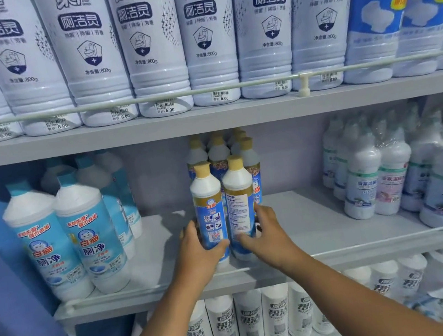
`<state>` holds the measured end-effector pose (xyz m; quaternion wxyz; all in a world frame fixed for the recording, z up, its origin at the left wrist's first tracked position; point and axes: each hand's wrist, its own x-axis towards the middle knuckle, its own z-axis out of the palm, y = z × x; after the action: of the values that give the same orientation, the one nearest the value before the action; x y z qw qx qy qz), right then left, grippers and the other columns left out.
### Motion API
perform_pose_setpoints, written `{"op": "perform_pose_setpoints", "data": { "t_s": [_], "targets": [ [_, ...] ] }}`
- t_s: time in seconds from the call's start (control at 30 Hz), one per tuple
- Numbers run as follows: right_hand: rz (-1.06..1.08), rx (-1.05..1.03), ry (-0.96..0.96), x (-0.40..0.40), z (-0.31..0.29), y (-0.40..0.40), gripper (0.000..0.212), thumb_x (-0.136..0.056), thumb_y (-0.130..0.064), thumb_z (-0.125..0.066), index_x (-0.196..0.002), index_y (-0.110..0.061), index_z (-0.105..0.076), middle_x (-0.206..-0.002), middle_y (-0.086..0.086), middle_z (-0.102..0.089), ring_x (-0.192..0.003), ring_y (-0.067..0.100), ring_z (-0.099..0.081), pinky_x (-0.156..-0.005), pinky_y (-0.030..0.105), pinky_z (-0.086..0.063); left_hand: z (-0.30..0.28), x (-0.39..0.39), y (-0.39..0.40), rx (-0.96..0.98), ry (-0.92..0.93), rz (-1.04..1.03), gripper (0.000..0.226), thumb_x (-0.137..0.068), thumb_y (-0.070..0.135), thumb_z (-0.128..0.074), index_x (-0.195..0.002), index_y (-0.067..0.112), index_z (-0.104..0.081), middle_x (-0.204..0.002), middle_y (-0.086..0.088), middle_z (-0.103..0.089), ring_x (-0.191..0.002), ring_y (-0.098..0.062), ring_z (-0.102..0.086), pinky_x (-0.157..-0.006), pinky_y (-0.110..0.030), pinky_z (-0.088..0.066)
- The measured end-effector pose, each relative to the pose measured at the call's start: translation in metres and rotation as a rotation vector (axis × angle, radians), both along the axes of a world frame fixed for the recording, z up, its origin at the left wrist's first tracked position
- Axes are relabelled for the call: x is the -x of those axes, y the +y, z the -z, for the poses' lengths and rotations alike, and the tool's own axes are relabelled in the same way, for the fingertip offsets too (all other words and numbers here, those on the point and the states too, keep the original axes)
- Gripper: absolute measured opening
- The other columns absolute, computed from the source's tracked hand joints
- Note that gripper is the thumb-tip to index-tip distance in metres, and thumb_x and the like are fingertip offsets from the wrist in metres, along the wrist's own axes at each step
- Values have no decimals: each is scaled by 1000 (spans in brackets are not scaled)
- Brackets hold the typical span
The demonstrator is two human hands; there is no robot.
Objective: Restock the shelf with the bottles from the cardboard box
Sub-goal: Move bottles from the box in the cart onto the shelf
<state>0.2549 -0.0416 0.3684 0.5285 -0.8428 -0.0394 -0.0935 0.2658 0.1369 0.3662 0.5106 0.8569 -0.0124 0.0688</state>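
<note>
A grey shop shelving unit fills the view. The top shelf (206,118) carries a row of big white bottles (207,39) behind a thin white guard rail (145,99), with price stickers (220,96) low on their fronts. Under it, the back panel (293,153) is pale lilac and evenly lit. The middle shelf board (325,224) is pale grey, with a low rail along its front edge. A blue side panel (9,303) closes the left end. The bottom shelf holds white bottles (250,320) in a row.
</note>
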Motion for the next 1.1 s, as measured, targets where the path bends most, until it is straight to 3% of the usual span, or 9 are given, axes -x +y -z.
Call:
{"op": "perform_pose_setpoints", "data": {
  "t_s": [0.1,0.27,0.43,0.5,0.57,0.7,0.87,1.0,1.1],
  "targets": [
    [11,-25,-31,1,3,1,61,-84,-20,-78,-136,-29,-48,-126,-11,-55,-111,0,-59,-95,14,-50,1,4,0,-23,22,48,48,-71,20,-74,-110,38,-51,-109,11,-68,-94,-3,-67,-84,-37,-58],
    [-2,1,-31,3,7,2,48,-86,-11,-73,-128,-23,-53,-112,-16,-52,-93,-16,-55,-75,-1,-41,5,1,3,-36,-37,24,54,-69,29,-83,-115,33,-55,-107,10,-66,-88,-2,-66,-77,-28,-56],
    [-14,-5,-33,4,12,3,44,-88,-5,-70,-125,-20,-51,-113,-7,-55,-94,-22,-54,-74,-4,-40,11,-1,8,-47,20,93,53,-73,22,-76,-117,39,-52,-111,13,-66,-94,0,-65,-84,-31,-56],
    [8,-9,-35,4,15,2,46,-88,-10,-72,-128,-18,-53,-117,-5,-59,-96,-16,-58,-75,-3,-42,15,-4,11,-29,7,70,49,-74,19,-76,-110,41,-51,-103,15,-70,-88,0,-68,-85,-36,-58],
    [41,-8,-46,4,17,2,52,-85,-19,-76,-132,-20,-53,-123,-5,-58,-102,-8,-60,-77,-1,-43,16,-4,10,-17,-13,48,47,-74,19,-80,-106,37,-51,-99,12,-69,-82,0,-67,-78,-32,-58],
    [48,-28,-44,5,22,3,51,-87,-17,-75,-133,-19,-54,-125,-3,-59,-102,-12,-59,-77,1,-46,18,-6,7,-25,-46,36,46,-73,24,-83,-106,34,-53,-104,5,-65,-83,-3,-65,-71,-26,-54],
    [171,55,-16,1,24,8,51,-89,-30,-74,-135,-25,-54,-121,-2,-49,-98,5,-55,-87,13,-44,22,-8,5,-7,-83,11,49,-73,21,-84,-109,33,-53,-107,2,-63,-82,-2,-63,-69,-23,-51],
    [261,63,-16,-4,26,16,42,-86,-29,-77,-124,-17,-60,-111,-2,-60,-83,-1,-55,-70,4,-40,23,-13,4,-42,-95,-4,47,-77,25,-82,-113,31,-53,-108,3,-63,-82,0,-61,-69,-24,-51],
    [307,10,3,-9,28,22,36,-84,-27,-80,-114,-16,-62,-107,-2,-68,-82,-2,-60,-61,3,-40,24,-17,3,-51,-108,-44,42,-78,25,-82,-110,27,-55,-105,1,-65,-81,-6,-63,-71,-30,-54]
  ]
}}
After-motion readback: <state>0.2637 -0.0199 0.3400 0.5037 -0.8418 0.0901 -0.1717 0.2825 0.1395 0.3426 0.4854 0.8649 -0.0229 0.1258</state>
